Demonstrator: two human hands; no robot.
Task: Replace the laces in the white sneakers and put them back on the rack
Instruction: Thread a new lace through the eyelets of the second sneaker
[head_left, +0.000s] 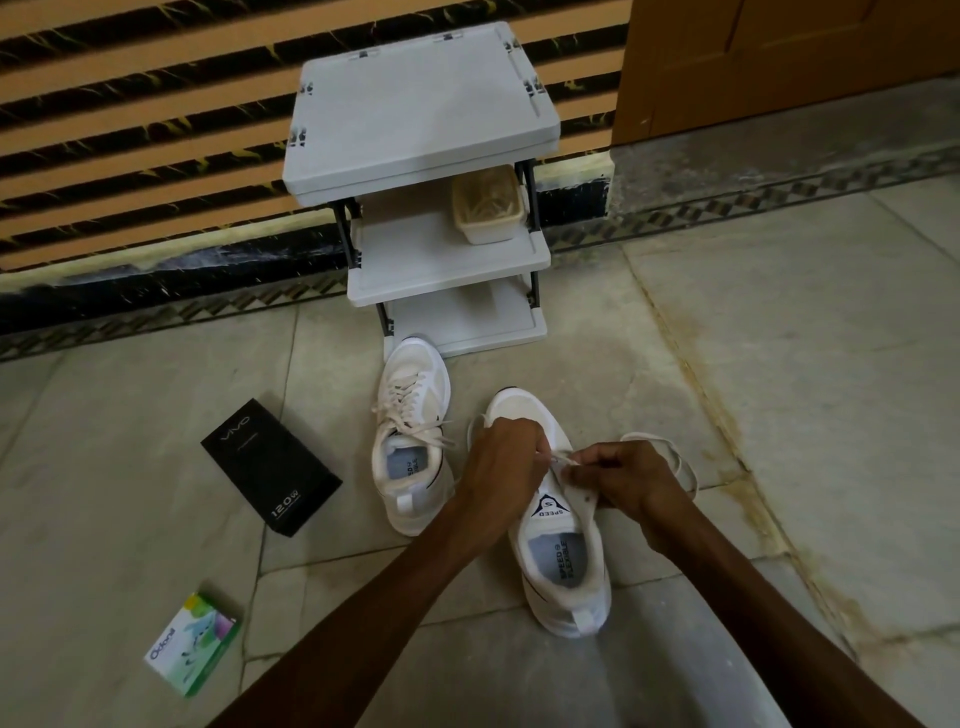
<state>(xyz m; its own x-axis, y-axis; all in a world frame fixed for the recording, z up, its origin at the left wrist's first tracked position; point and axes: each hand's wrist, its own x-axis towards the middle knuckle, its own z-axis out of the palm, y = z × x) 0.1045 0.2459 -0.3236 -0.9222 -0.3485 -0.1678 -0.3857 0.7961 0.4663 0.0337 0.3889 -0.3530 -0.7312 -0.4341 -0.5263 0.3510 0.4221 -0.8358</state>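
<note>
The rack (421, 104) is stood at the wall, with both sneakers set on the floor (779, 338) before it. The laced sneaker (410, 415) is parked aside. The other sneaker (566, 571) is kept nearest, seemingly for reach. Its lace (563, 460) is pinched by the left grip (501, 462) and the right grip (623, 475), both curled tight, apparently for threading.

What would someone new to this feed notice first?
The left hand and right hand meet at centre over the near sneaker, pinching its lace, whose slack loops on the floor to the right. The other sneaker, laced, stands just left of it, in front of the white rack by the wall. A black box and a green box lie on the floor at left.
</note>
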